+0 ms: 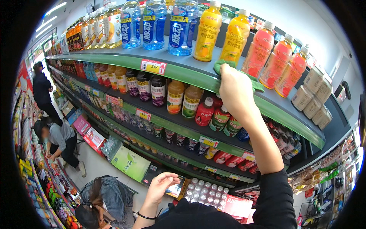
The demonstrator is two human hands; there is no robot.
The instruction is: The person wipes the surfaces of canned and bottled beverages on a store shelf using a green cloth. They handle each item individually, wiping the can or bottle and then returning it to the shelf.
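My right hand [235, 86] grips a green cloth [257, 85] over the front edge of the top shelf [183, 59]. Part of the cloth lies flat on the shelf surface, near the foot of a yellow orange juice drink bottle [235, 37]. Pink peach drink bottles [258, 50] stand just right of it. Low in front of my body, my left hand [162, 184] hangs with nothing in it, its fingers slightly curled and apart from the thumb. A dark band circles the left wrist.
Blue drink bottles [180, 31] line the top shelf, with stacked cans [310, 93] at its right end. Juice bottles [158, 90] fill the shelf below. Cartons [130, 163] and a pack of bottles [204, 191] sit on the floor. Several people [105, 197] crouch or stand along the aisle.
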